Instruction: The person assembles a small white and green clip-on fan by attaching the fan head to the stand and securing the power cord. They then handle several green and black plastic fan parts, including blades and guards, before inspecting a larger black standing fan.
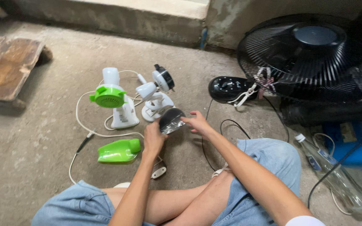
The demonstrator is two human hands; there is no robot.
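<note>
Holding a small dark shiny dome-shaped part (171, 120) in both hands, left hand (153, 138) gripping beneath, right hand (197, 124) pinching its edge, white-and-green fan (113, 100) and green cover (119, 151) lying apart on the floor, reassembly seemingly unfinished

**Floor inventory: surrounding items**

Concrete floor (34, 138), grey, rough. Black pedestal fan (311, 54) lying at 2 o'clock, grille facing up, its black base (228, 88) just beside it. White small fan body with green grille (108, 97) at 11 o'clock. White motor unit on stand (158, 94) at 12 o'clock. Green plastic cover (119, 151) at 9 o'clock. Wooden board (6, 67) at 10 o'clock. Clear plastic bottle (336, 175) at 4 o'clock, on its side. Blue box (348, 144) at 3 o'clock.
</note>
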